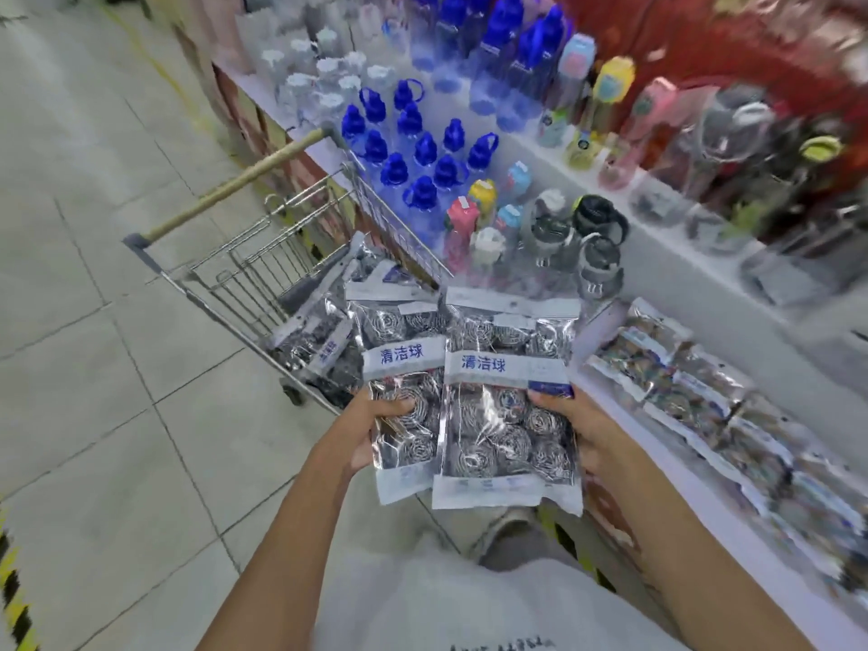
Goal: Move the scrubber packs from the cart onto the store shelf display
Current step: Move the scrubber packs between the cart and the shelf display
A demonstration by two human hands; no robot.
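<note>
Your left hand (pixel 375 429) grips one scrubber pack (pixel 404 392) by its left side, with your thumb curled over the front of the bag. Your right hand (pixel 577 429) grips a second scrubber pack (pixel 507 401) by its right side, with the thumb pressed on the bag just under its blue and white label. You hold both packs up in front of you, side by side, and the right one lies a little over the edge of the left one. Each bag is clear and full of shiny steel balls. Past your hands stands the wire cart (pixel 244 270), out on the tiled floor (pixel 94 321), and more packs in the cart (pixel 319 340) lie piled in its basket. The cart sits right up against the shelf (pixel 667 256). To your right, along the near edge of the shelf, a row of packs on the shelf (pixel 695 392) lies flat. Farther back on the shelf stand blue bottles (pixel 422 157) and other bottles in many colors, blurry in the picture.
</note>
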